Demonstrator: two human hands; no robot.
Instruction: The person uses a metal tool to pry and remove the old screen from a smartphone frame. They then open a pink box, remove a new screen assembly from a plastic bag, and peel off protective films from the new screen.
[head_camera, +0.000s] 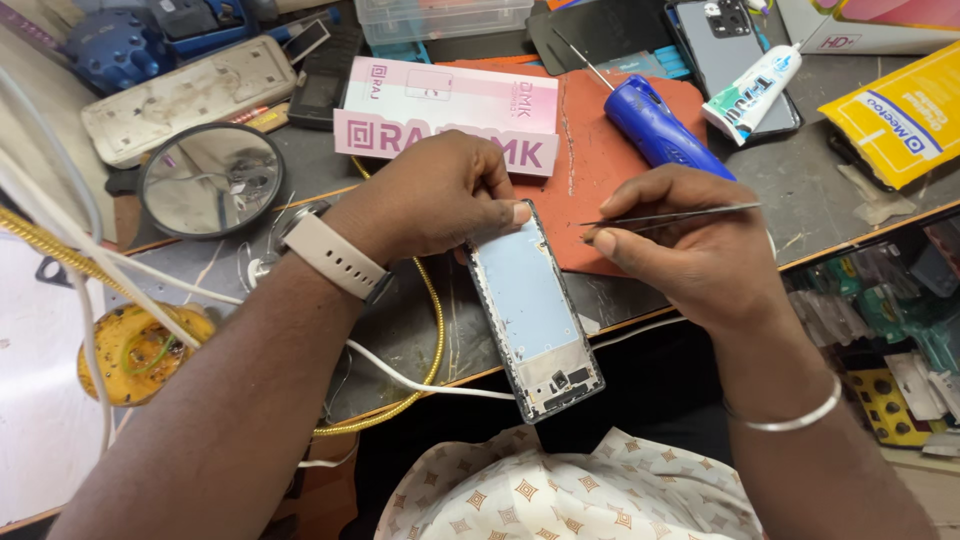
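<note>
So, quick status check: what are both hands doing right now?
Left hand grips the phone frame at its top edge. Right hand pinches tweezers, tips near frame's top corner. Nothing blocking.

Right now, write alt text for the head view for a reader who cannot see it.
A person's left hand steadies the top of an opened phone frame at the edge of a cluttered workbench, while the right hand holds thin metal tweezers pointing toward it. Behind lie a red mat, a blue screwdriver, a pink box and a round mirror.
</note>
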